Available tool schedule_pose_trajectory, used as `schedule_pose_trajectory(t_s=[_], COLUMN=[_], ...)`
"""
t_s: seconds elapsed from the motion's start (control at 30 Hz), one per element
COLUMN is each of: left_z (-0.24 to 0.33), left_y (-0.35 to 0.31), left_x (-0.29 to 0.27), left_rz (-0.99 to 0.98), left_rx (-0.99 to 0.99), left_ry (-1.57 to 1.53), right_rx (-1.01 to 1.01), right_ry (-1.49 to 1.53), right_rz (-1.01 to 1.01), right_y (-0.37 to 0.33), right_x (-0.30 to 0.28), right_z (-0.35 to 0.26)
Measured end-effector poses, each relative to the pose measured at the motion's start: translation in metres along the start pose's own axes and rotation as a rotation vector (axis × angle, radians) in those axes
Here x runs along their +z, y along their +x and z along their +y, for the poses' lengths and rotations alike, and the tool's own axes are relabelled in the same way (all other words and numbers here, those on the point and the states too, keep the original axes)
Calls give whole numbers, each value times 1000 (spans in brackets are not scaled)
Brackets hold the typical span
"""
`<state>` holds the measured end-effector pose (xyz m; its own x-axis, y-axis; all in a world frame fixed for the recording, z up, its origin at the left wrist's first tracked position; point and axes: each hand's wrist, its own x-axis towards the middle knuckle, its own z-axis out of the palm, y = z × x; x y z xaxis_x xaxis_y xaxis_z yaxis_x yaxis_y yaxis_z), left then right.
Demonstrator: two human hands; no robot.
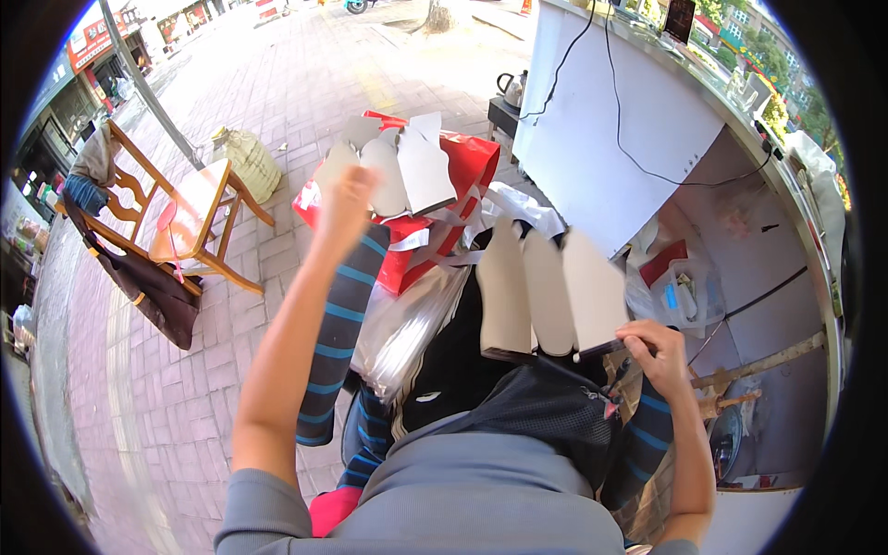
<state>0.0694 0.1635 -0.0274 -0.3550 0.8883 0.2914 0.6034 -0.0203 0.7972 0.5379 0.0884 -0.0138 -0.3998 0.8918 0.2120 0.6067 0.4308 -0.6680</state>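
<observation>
Across my lap lie three beige insole-shaped stacks: a left stack [504,294], a narrower middle stack [548,291] and a right stack [594,291]. My right hand [659,359] pinches the lower corner of the right stack between thumb and fingers. Raised ahead of my left knee, my left hand [353,199] is smeared by motion, so its fingers cannot be read. It overlaps more insole-shaped pieces [427,171] in a red bag [476,159], and I cannot tell whether it touches them. Under the lap stacks is a black mesh cloth [546,407].
At the left stands a wooden chair [190,208] with a dark bag [148,291] hanging from it, near a full sack [248,165]. A white counter [601,139] with dangling cables rises at the right. Clear plastic wrapping [407,333] lies by my left leg; a plastic bin [684,291] sits below the counter.
</observation>
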Motion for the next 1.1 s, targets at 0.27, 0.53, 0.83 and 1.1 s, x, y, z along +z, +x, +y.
schedule_pose_trajectory(t_s=[0.27, 0.53, 0.83, 1.1], left_z=[-103, -2, 82, 37], left_y=[60, 35, -87, -69], left_x=[-34, -57, 55, 49], left_rz=[-221, -34, -426, -1154], left_rx=[-618, -227, 71, -330], left_ry=[-239, -741, -829, -5], right_rx=[117, 191, 444, 552], right_ry=[-148, 345, 578, 221], right_rz=[-160, -92, -63, -360], right_y=[54, 165, 133, 77], right_x=[0, 20, 26, 43], right_z=[2, -47, 17, 72])
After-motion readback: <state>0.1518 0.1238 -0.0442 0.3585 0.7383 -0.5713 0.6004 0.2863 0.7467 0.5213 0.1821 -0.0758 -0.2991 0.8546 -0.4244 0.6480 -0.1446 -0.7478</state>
